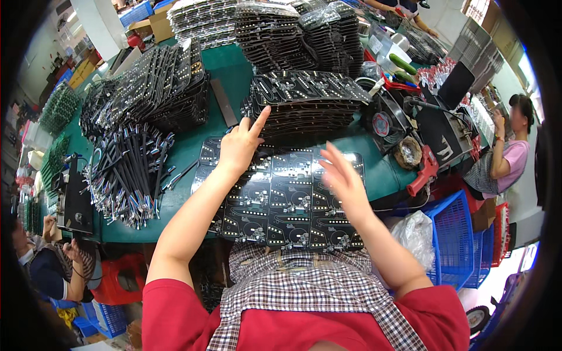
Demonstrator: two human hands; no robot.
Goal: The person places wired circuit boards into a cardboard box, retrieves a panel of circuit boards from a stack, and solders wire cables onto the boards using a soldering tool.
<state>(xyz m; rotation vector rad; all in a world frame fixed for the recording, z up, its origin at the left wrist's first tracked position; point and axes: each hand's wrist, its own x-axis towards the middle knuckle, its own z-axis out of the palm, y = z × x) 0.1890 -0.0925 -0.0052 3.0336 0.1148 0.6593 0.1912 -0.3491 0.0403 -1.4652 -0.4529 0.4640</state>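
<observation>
A black circuit board panel (291, 202) lies flat at the table's front edge, against my checked apron. Over its far left corner is my left hand (241, 142), index finger stretched toward the near edge of a stack of black boards (310, 96). Whether that fingertip touches the stack I cannot tell. My right hand (345, 180) is above the panel's right side, fingers apart and slightly blurred, holding nothing. Neither hand grips a board.
Cables (132, 169) lie heaped at left, before another board stack (158, 82). More boards (269, 38) rise behind. At right are a red heat gun (424, 171), a wire spool (383, 123) and blue crates (452, 234). Co-workers (512, 146) sit on both sides.
</observation>
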